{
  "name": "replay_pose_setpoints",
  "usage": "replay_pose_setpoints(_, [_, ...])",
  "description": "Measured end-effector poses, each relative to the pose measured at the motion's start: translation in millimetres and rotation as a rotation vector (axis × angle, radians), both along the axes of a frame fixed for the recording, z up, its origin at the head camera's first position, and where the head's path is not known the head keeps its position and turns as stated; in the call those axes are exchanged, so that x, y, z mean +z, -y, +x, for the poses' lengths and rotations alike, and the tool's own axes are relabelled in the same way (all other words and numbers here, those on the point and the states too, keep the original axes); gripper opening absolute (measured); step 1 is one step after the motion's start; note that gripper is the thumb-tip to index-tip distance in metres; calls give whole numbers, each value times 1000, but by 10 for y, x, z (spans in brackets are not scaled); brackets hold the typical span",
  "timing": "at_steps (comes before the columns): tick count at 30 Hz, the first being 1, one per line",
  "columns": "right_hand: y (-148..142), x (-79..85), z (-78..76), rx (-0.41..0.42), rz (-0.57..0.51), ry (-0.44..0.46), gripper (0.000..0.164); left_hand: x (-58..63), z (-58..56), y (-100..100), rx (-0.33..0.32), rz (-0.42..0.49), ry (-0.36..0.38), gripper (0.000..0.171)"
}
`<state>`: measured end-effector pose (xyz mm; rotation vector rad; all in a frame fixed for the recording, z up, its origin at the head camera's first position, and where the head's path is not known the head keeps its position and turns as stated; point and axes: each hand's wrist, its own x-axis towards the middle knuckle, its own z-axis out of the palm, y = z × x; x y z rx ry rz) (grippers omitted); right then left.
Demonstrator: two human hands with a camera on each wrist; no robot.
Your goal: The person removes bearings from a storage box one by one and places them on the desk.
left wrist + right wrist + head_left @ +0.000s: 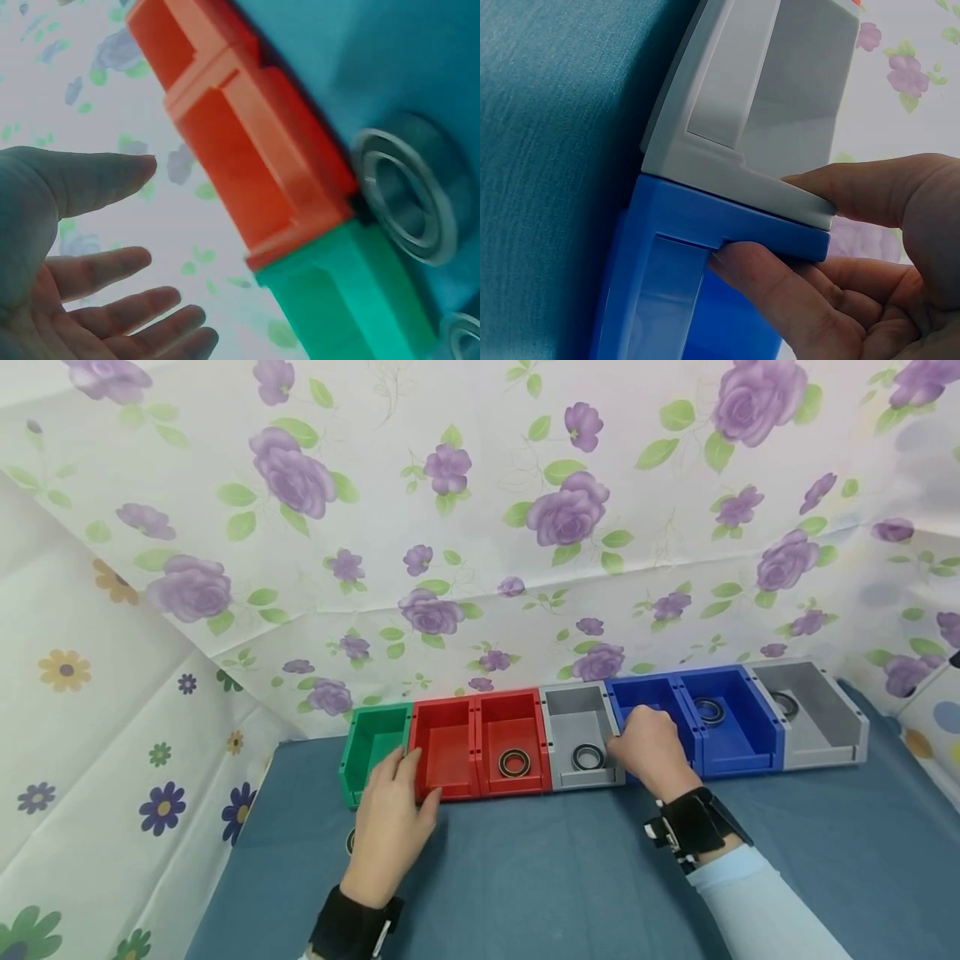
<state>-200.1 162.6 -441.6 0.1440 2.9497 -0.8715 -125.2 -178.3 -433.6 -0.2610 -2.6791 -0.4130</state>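
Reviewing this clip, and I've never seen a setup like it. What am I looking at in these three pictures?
There is no robot here: a person works with two bare hands. The wide picture is taken from the head; the other two are taken from the left and right wrists.

On a blue-green cloth stands a row of bins, left to right: one green bin, two red bins, a gray bin, two blue bins and an end gray bin. Some hold ring-shaped bearings; the left wrist view shows two outside the bins.

The right hand pinches the adjoining walls of a gray and a blue bin. The left hand holds nothing.
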Motion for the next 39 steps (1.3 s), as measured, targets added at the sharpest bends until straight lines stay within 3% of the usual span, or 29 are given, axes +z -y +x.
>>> replay_pose_setpoints(9, [11, 4, 1, -5, -9, 6, 37, 171, -218, -366, -65, 61, -12, 85])
replay_pose_setpoints(16, [8, 0, 5, -7, -6, 5, 38, 217, -357, -610, -107, 55, -21, 92])
replay_pose_setpoints(28, [19, 22, -2, 4, 4, 6, 38, 81, -503, -836, -170, 72, 13, 88])
replay_pose_setpoints(39, [12, 20, -6, 4, 6, -4, 38, -70, -582, -991, -183, 66, 98, 81])
